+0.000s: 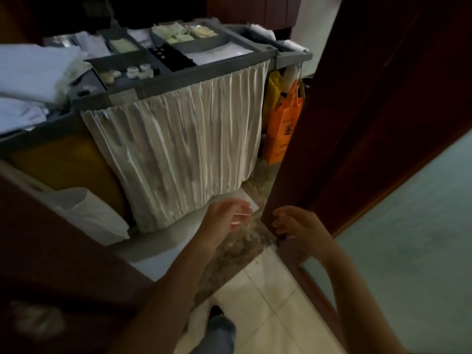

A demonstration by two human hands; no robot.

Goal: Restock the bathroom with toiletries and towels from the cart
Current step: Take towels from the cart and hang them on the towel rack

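**Empty hands low before the cart**

The left hand (227, 215) hung open before the pleated curtain (178, 149) of the cart (158, 85). The right hand (293, 224), fingers loosely curled, was just beside the dark door (357, 123). White towels (35, 70) lay on the cart's left, small toiletries (135, 71) sat in its grey tray (143, 56), and an orange bag (283, 129) hung at its right.

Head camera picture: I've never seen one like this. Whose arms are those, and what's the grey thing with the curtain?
The camera sits on a person's head, looking down, so the arms are theirs. The left hand and right hand reach forward, both apparently empty. The grey thing is a housekeeping cart: its top tray holds small toiletries, folded white linens lie at its left, a pleated curtain covers its front, and an orange bag hangs at its right end. The wooden door stands beside the right hand.
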